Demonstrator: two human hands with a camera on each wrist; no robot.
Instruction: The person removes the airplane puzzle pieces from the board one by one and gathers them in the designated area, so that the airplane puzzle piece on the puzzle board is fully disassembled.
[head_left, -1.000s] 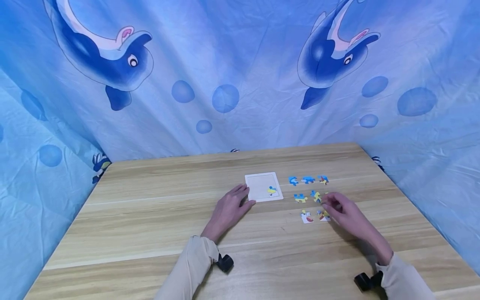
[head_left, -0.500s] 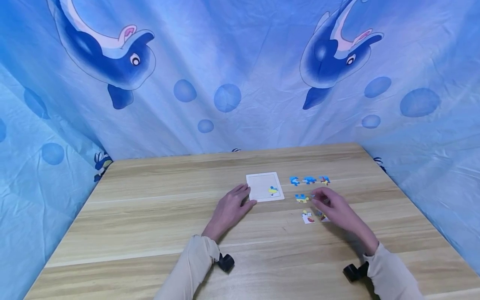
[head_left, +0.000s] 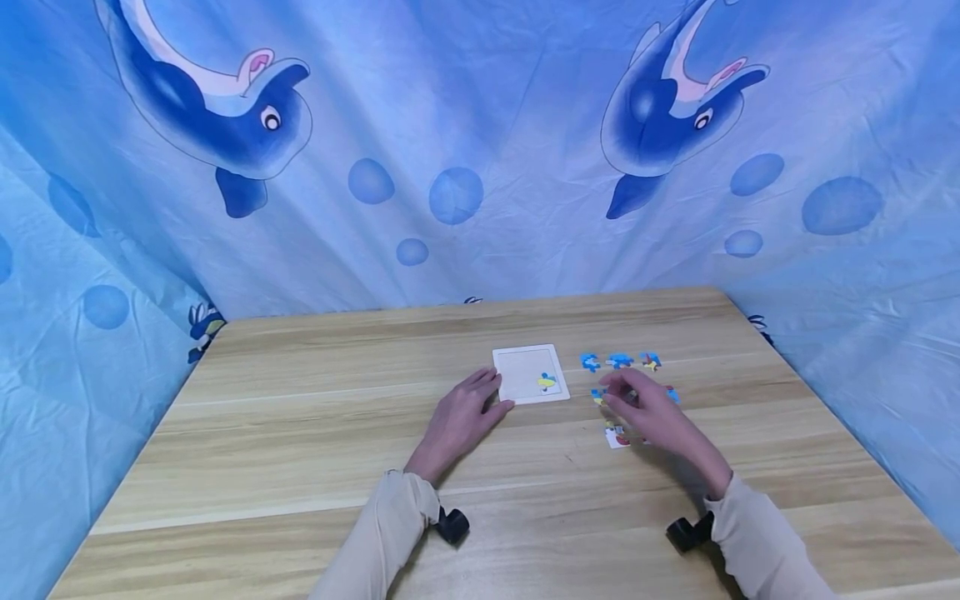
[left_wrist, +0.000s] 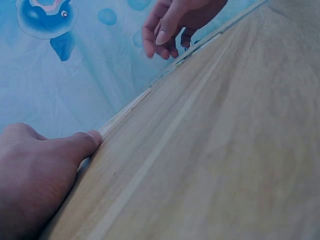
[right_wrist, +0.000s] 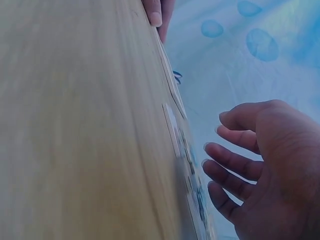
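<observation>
A white square puzzle tray (head_left: 519,372) lies on the wooden table. Inside it, toward the lower right corner, is one yellow-and-blue puzzle piece (head_left: 547,382). My left hand (head_left: 457,423) rests at the tray's left side, with its thumb (left_wrist: 89,142) and fingertips right at the rim. My right hand (head_left: 651,412) is over the loose pieces, its relaxed, bent fingers (right_wrist: 235,162) spread apart with nothing between them. Near its fingertips, a blue-and-yellow puzzle piece (head_left: 597,397) shows partly. Other pieces under the hand are hidden.
Blue puzzle pieces (head_left: 620,361) form a row behind the right hand. A white-and-red puzzle piece (head_left: 618,438) lies in front, and a blue-and-red one (head_left: 672,394) at the hand's right. A blue dolphin-printed curtain (head_left: 510,208) hangs behind the table (head_left: 337,367).
My right hand has moved left over the pieces, uncovering the one at its right and covering those in the middle. The left hand stays at the tray.
</observation>
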